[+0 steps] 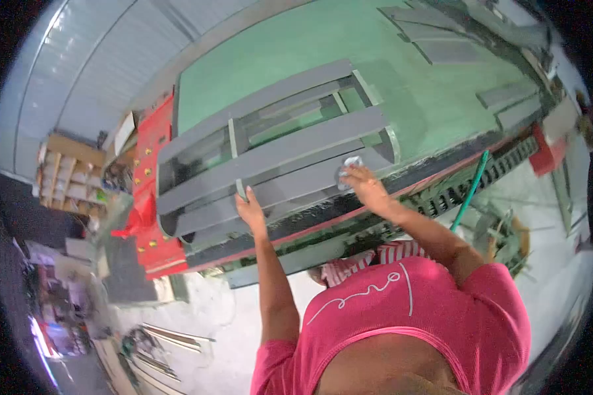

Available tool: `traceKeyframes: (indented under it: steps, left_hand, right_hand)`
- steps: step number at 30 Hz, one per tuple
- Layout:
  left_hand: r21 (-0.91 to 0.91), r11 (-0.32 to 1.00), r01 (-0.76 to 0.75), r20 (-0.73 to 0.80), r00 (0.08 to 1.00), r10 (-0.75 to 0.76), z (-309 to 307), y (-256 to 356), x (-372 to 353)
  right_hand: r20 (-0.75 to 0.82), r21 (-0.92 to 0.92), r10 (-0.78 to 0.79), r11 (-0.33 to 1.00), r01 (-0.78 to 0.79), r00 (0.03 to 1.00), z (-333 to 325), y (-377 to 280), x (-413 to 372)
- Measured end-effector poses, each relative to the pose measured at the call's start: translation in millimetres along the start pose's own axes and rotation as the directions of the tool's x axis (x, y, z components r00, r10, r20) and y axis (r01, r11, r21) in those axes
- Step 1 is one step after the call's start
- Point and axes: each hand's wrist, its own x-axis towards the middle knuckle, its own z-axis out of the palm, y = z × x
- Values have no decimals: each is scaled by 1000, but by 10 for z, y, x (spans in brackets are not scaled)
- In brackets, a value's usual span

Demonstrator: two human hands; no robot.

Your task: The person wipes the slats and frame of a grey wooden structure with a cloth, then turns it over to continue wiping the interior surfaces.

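Observation:
A long grey slatted frame (296,146) with several boards and light crosspieces lies on the green tabletop (244,92), close to its near edge. My left hand (250,212) is at the frame's near side, thumb and fingers around the end of a short light crosspiece (241,189). Farther right, my right hand (366,185) holds a crumpled whitish cloth (350,172) against the near grey board. The fingers of my right hand are bent over the cloth, and part of it is hidden under them.
Loose grey panels (448,51) lie at the table's far right, with smaller pieces (507,99) near the right edge. A red panel (155,191) stands at the left end. A green tube (471,191) leans by the near edge. Strips (174,337) lie on the floor.

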Motion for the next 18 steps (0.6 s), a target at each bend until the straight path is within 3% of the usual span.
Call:
traceKeyframes:
  steps: [2, 4, 5, 7, 8, 10, 12, 13, 14, 15, 16, 17, 18]
  left_hand:
    - [-35, 999, 14, -42, 999, -16, 46, -21, -15]
    - [-8, 1000, 29, -91, 995, -30, 111, -108, -32]
    - [18, 1000, 9, -110, 994, -7, 127, -136, -10]
    - [74, 996, -56, -185, 980, 69, 116, -149, 9]
    - [25, 1000, -6, -123, 992, 9, 57, -83, 0]
    - [-29, 998, 58, -60, 996, -59, -14, -125, -58]
    - [-277, 961, 23, -62, 997, -42, -131, -391, 17]
    - [-281, 960, 21, -65, 997, -40, -218, -418, 80]
    - [-129, 987, 95, -51, 993, -102, -316, -458, 134]
    - [25, 985, 169, -49, 985, -168, -409, -511, 186]
    - [20, 984, 175, -53, 983, -174, -459, -642, 286]
    - [153, 988, 10, -38, 999, -4, -476, -767, 406]
    - [278, 948, -154, -2, 987, 161, -455, -855, 485]
  right_hand:
    - [46, 78, -105, 992, 102, 993, -68, -2, -42]
    - [147, 258, -27, 966, -12, 989, -176, -70, 1]
    - [153, 270, -53, 963, 9, 987, -255, -82, 67]
    - [248, 566, 126, 786, -249, 961, -514, -133, 234]
    - [192, 607, 141, 761, -230, 971, -614, -131, 318]
    - [164, 583, 182, 775, -244, 969, -1020, -173, 573]
    - [121, 552, 223, 794, -253, 967, -1165, -42, 828]
    - [24, 475, 250, 849, -231, 968, -1188, 86, 924]
    - [-72, 391, 266, 894, -218, 961, -1198, 195, 1010]
    - [-70, 388, 261, 896, -214, 963, -1192, 276, 1092]
    - [-89, 274, 243, 938, -211, 966, -1173, 348, 1184]
    - [-104, 154, 221, 967, -204, 970, -1140, 414, 1290]
    - [-99, 148, 210, 970, -195, 973, -1064, 490, 1419]
